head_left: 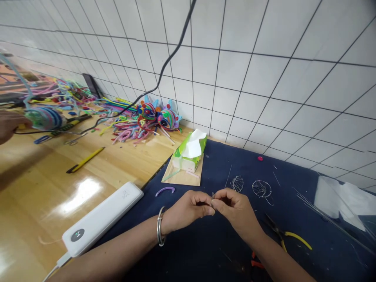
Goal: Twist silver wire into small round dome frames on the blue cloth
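Observation:
My left hand (190, 209) and my right hand (232, 209) meet fingertip to fingertip over the dark blue cloth (199, 243). Between their pinched fingers is a small dark object (213, 196), mostly covered and too small to name. Just behind my right hand lies a round wire shape (237, 183), and to its right a second one (261, 188). Yellow-handled pliers (283, 233) rest right of my right wrist, with a red handle (257, 261) partly hidden by the forearm. A purple curved piece (165, 190) lies behind my left hand.
A tissue pack (190, 150) sits on a brown board behind my hands. A white power bank (102, 219) and yellow cutter (85, 159) lie left. Colourful craft stems (132, 129) line the wall. Another person's hand (10, 125) holds a striped piece at far left. Wires (331, 219) lie right.

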Tool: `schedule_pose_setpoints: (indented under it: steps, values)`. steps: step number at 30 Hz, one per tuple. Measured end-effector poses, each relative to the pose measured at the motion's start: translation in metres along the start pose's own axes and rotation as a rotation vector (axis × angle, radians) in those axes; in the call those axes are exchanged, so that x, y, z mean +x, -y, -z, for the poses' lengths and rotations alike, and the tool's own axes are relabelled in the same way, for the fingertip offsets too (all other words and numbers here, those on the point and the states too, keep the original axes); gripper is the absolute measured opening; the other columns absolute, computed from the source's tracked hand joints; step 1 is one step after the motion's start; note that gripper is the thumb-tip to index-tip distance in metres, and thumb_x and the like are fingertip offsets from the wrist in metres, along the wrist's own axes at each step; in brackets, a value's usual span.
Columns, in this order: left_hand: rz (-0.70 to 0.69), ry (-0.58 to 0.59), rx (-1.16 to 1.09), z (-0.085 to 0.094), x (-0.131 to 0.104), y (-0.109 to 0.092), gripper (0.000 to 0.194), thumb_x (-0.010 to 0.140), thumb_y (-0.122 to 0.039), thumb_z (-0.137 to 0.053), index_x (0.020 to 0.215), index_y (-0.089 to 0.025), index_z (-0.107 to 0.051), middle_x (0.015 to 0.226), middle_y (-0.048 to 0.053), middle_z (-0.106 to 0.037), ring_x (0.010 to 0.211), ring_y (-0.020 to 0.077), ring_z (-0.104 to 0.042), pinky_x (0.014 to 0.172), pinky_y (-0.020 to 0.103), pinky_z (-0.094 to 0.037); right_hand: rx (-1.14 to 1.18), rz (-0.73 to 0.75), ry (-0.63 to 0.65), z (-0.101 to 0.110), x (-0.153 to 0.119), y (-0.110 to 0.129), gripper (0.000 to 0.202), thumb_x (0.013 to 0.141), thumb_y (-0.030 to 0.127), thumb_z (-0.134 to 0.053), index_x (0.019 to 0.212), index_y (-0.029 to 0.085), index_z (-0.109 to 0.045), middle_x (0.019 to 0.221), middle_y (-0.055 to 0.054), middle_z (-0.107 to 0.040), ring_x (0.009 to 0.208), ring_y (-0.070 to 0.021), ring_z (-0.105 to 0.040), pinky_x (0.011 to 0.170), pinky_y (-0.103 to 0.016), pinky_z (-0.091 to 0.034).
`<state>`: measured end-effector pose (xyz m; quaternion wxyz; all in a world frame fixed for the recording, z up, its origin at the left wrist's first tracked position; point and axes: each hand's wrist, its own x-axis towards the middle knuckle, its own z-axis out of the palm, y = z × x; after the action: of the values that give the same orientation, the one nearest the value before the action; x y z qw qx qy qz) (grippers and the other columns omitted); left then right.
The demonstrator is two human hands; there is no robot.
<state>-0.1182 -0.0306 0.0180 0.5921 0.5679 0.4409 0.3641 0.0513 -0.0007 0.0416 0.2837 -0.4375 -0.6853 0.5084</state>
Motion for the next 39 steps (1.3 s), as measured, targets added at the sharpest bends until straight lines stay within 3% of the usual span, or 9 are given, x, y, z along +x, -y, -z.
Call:
schedule_pose_setpoints:
  steps: [9, 13, 21, 39]
  values:
    - [0.009, 0.005, -0.090, -0.002, 0.003, 0.003, 0.015, 0.075, -0.024, -0.060, 0.072, -0.009, -0.062, 0.068, 0.002, -0.058, 0.065, 0.0103, -0.051, 0.066, 0.023, -0.039, 0.117, -0.047, -0.007, -0.002, 0.004, -0.010, 0.010, 0.074, 0.028, -0.058, 0.074, 0.018, -0.059, 0.068, 0.003, -0.056, 0.062, -0.0095, -0.049, 0.057, -0.021, -0.041]
    - [0.024, 0.014, -0.113, -0.003, 0.004, 0.004, 0.017, 0.076, -0.026, -0.059, 0.074, -0.009, -0.060, 0.067, 0.004, -0.061, 0.062, 0.0106, -0.052, 0.063, 0.024, -0.040, 0.140, -0.046, -0.005, -0.002, 0.004, -0.013, 0.009, 0.075, 0.027, -0.056, 0.074, 0.018, -0.058, 0.069, 0.002, -0.056, 0.063, -0.0098, -0.049, 0.058, -0.021, -0.041]
    - [0.022, -0.031, -0.098, -0.002, 0.005, 0.005, 0.018, 0.076, -0.028, -0.058, 0.077, -0.010, -0.060, 0.066, 0.003, -0.060, 0.059, 0.0083, -0.050, 0.057, 0.020, -0.038, 0.124, -0.028, -0.029, -0.002, 0.005, -0.011, 0.009, 0.077, 0.025, -0.053, 0.072, 0.018, -0.055, 0.069, 0.003, -0.054, 0.063, -0.0094, -0.048, 0.060, -0.021, -0.041]
    - [-0.012, -0.013, -0.044, -0.005, 0.004, 0.005, 0.014, 0.076, -0.024, -0.057, 0.074, -0.010, -0.060, 0.066, 0.002, -0.058, 0.064, 0.0101, -0.051, 0.065, 0.023, -0.040, 0.113, -0.033, -0.009, -0.002, 0.003, -0.009, 0.009, 0.074, 0.026, -0.056, 0.075, 0.017, -0.058, 0.068, 0.002, -0.056, 0.063, -0.0101, -0.050, 0.059, -0.022, -0.041]
